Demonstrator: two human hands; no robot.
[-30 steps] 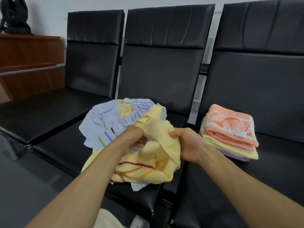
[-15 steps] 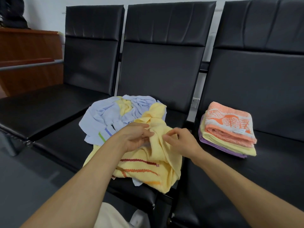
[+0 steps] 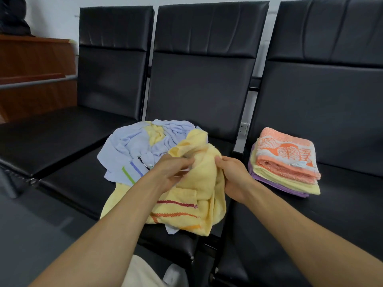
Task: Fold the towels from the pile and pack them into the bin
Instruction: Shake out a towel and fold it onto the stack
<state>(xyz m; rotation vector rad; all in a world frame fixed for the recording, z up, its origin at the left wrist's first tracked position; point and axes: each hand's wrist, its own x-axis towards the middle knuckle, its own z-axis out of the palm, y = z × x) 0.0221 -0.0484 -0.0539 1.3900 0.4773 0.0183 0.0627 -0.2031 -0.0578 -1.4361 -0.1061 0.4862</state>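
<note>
Left hand (image 3: 172, 172) and right hand (image 3: 234, 177) are both on the yellow towel (image 3: 204, 183). The left pinches a bit of fabric between curled fingers and thumb, and the right has its fingers wrapped round a bunched fold on the other side. Only one view here, the head cam looking down, so that's all I've got.

The towel is crumpled and partly lifted off the pile (image 3: 149, 154) on the middle seat (image 3: 78, 183), with its lower end draped over the seat's front edge. It's pale yellow terry with red and orange stripes near one end. Under it and behind it sits a light blue towel (image 3: 128, 148) with green and purple stripes, also scrunched up.

Handling-wise, I'd guess it's light, soft and totally floppy, so it won't hold any shape by itself. Nothing fragile or slippery about it. Best bet is to find two corners along one short edge, probably the striped end, and let it hang open before folding.

Over on the right seat (image 3: 342, 204) there's a folded stack (image 3: 286, 162), with orange on top, yellow below and purple at the bottom. Can't see the bin anywhere.
</note>
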